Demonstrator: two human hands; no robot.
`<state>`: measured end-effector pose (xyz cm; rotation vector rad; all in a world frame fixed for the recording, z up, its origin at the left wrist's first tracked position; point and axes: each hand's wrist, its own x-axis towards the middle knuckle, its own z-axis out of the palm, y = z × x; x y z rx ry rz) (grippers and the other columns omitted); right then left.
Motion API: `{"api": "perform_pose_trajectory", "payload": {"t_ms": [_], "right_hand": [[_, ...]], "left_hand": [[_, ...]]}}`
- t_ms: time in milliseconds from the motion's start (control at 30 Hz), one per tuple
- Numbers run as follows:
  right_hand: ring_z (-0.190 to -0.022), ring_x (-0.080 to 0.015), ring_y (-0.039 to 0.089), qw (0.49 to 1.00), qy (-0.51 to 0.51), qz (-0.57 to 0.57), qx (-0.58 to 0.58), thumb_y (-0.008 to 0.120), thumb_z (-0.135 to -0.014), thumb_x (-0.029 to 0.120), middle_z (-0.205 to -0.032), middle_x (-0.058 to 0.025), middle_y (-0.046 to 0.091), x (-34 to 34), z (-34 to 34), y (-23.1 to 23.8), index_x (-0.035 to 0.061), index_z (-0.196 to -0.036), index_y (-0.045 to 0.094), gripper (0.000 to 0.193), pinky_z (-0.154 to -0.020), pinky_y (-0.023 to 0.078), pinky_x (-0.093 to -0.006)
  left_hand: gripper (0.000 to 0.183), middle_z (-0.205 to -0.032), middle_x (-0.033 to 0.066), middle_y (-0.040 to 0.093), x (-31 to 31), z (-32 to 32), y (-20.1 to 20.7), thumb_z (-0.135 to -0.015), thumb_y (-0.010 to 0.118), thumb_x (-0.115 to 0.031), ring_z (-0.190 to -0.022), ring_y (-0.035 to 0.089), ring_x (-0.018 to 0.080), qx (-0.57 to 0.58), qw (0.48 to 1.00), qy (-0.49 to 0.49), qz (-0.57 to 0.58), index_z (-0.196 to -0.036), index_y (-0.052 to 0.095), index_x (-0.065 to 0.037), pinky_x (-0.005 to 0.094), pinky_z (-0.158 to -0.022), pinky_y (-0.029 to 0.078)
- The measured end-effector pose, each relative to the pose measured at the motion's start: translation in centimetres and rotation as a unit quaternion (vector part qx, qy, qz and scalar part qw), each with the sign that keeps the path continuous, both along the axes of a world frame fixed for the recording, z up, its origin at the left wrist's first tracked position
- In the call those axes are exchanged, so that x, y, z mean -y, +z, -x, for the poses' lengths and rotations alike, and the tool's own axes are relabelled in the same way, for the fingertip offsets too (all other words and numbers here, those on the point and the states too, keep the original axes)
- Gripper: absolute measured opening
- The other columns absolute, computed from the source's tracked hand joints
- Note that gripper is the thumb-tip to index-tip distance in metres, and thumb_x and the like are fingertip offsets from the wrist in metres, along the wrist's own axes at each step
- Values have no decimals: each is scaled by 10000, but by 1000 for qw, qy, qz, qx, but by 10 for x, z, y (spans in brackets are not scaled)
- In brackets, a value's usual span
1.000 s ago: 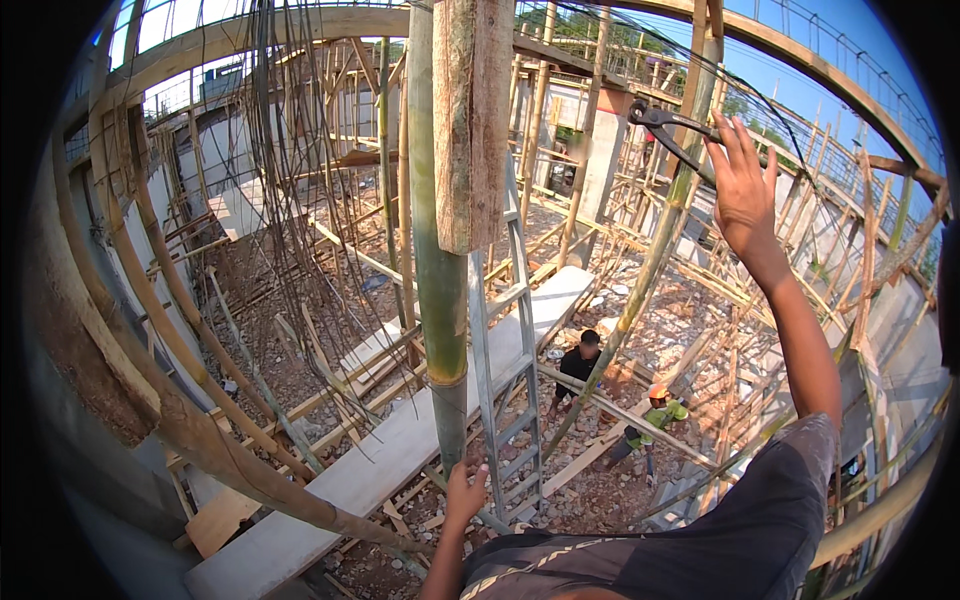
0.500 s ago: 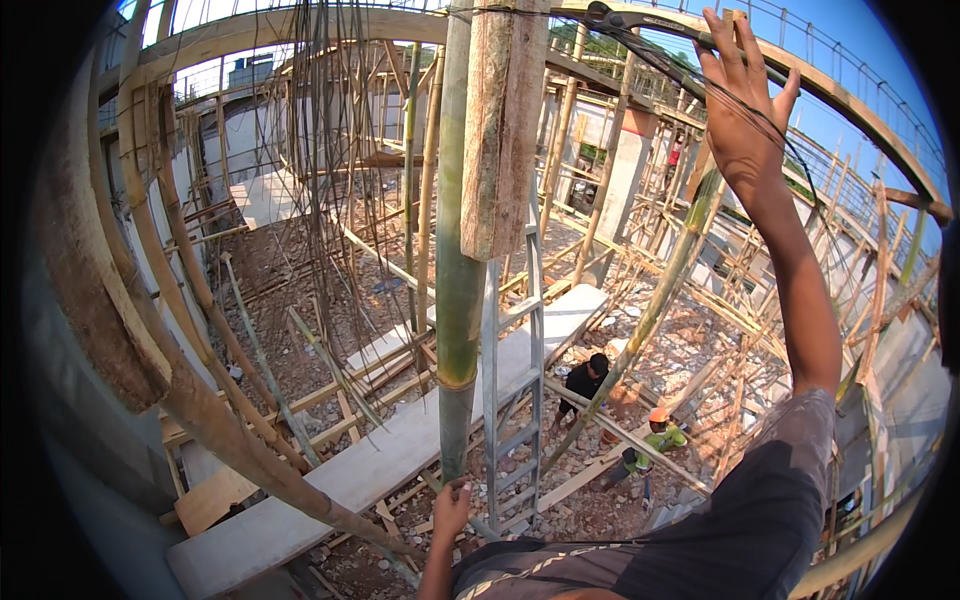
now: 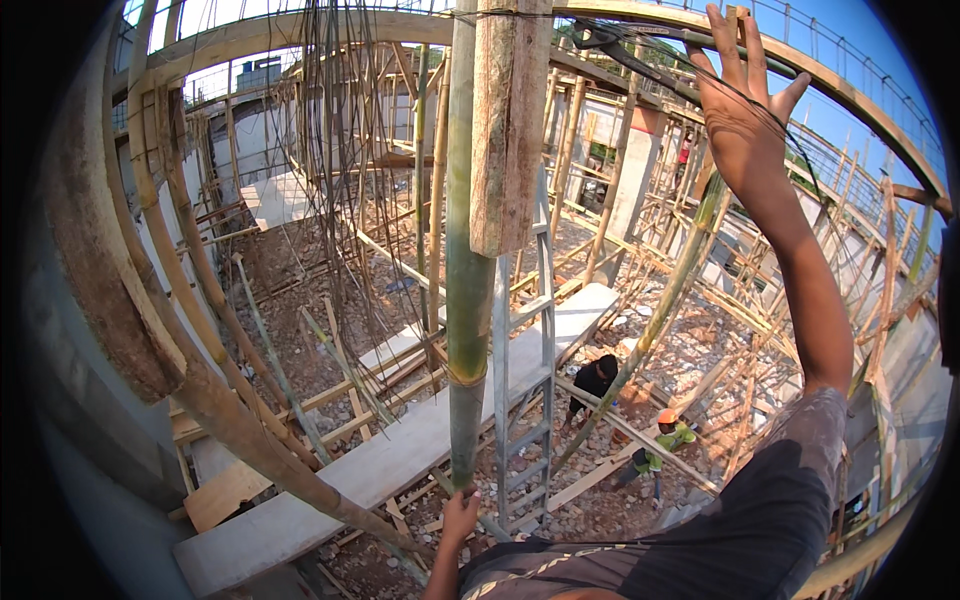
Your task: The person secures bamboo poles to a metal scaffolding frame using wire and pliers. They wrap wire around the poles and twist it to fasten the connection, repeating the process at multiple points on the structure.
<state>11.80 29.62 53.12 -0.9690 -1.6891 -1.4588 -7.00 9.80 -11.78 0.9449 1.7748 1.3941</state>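
Observation:
My left hand is closed around the lower end of an upright green bamboo pole. A rough wooden board stands against the pole's upper part, with dark wire crossing both near the top edge. High at the right, my raised right hand has its fingers spread around the handles of dark pincers. Their head lies just right of the board; whether the jaws touch the wire I cannot tell. Thin black wires run across the hand and hang past the wrist.
An aluminium ladder stands just behind the pole. Thin rods or wires hang at the left. A long pale plank crosses below. Two people are on the rubble floor far beneath. Bamboo scaffolding surrounds the space.
The pincers' head has moved left and slightly down, and the handles look farther apart. My left hand stays on the pole. The whole view has shifted a little.

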Motion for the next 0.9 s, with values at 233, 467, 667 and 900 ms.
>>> {"api": "perform_pose_trajectory", "payload": {"t_ms": [233, 467, 667, 900], "right_hand": [[-1571, -312, 116, 992, 14, -124, 28, 579, -883, -27, -1706, 20, 151, -24, -11, 2, 186, -1344, 625, 510, -1044, 108, -890], [-1472, -320, 330, 990, 23, -137, 31, 591, -882, 10, -1620, -58, 329, 3, -2, -3, 142, -1304, 634, 444, -1085, 212, -806], [-1132, -267, 580, 983, 63, -156, 66, 634, -842, 46, -1194, -72, 608, 10, -4, -3, 102, -1108, 643, 271, -1000, 426, -439], [-1077, -260, 608, 953, 159, -202, 163, 623, -852, 34, -1148, -82, 629, 10, -34, 17, 97, -1194, 547, 356, -936, 438, -422]], "left_hand": [[391, -1008, 188, 742, 3, 5, -28, -967, 644, -312, -954, 727, 277, 22, 1000, 3, 8, -1158, 694, 25, 390, -849, 538], [392, -1016, 224, 734, 1, 9, -43, -957, 653, -345, -1016, 716, 347, -1, 1000, -4, 30, -1154, 711, -11, 412, -888, 531], [367, -1022, 220, 734, -11, 1, -24, -968, 641, -331, -1021, 713, 340, -41, 998, -13, -43, -1129, 716, -9, 409, -900, 525], [317, -1197, 155, 669, -107, -22, 233, -985, 633, -192, -1044, 673, 245, -111, 923, -205, -307, -1252, 641, -22, 354, -853, 528]]}}
